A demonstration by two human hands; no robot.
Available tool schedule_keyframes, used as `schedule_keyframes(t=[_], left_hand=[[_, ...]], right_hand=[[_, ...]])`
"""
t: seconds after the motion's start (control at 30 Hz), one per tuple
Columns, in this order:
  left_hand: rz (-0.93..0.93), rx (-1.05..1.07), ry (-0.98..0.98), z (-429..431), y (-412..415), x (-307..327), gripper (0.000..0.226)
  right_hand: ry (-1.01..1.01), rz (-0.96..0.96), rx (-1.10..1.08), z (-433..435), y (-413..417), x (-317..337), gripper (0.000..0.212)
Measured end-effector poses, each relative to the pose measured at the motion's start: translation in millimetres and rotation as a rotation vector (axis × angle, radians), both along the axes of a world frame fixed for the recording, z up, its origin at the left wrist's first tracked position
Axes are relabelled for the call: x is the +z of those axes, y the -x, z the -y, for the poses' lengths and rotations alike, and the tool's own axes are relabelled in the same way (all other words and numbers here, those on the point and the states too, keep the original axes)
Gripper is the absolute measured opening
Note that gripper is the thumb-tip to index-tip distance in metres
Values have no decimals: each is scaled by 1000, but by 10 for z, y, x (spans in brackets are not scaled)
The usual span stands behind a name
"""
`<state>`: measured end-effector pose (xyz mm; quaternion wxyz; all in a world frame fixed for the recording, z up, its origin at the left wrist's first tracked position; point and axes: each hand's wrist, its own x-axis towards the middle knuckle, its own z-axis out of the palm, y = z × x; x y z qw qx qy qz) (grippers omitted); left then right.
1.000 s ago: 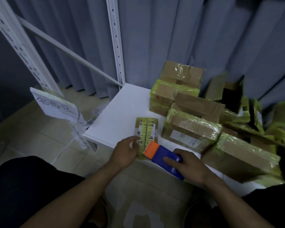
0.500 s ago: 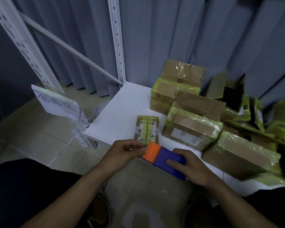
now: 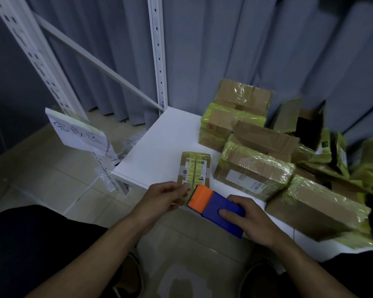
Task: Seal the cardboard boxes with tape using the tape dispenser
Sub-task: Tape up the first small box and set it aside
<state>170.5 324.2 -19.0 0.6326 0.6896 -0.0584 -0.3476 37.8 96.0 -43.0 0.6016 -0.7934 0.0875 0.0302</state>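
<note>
The right hand (image 3: 252, 220) grips the dispenser (image 3: 215, 208) at the surface's (image 3: 159, 147) near edge, thumb on its blue body; the left hand's (image 3: 164, 198) fingers (image 3: 179, 189) curl beside the orange head, seemingly pinching the tape (image 3: 188, 196); a small box (image 3: 194, 168) lies just beyond; taped boxes (image 3: 254, 168) are piled at right.

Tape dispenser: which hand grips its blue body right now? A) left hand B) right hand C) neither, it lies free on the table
B: the right hand wraps the blue body of the tape dispenser; the left hand is only at its orange end.
</note>
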Motion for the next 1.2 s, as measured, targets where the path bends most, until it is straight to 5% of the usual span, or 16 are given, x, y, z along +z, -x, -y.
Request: schedule_keyframes(t=[0.33, 0.5, 0.8, 1.2], left_hand=[[106, 13, -112, -21, -11, -121, 9], [180, 73, -154, 15, -29, -155, 5], [121, 71, -177, -24, -181, -209, 9], [113, 187, -233, -204, -431, -363, 12]], right_hand=[[33, -24, 11, -23, -12, 21, 38], [252, -29, 30, -69, -62, -5, 34], [391, -32, 62, -74, -137, 65, 52], [476, -136, 104, -21, -172, 198, 49]])
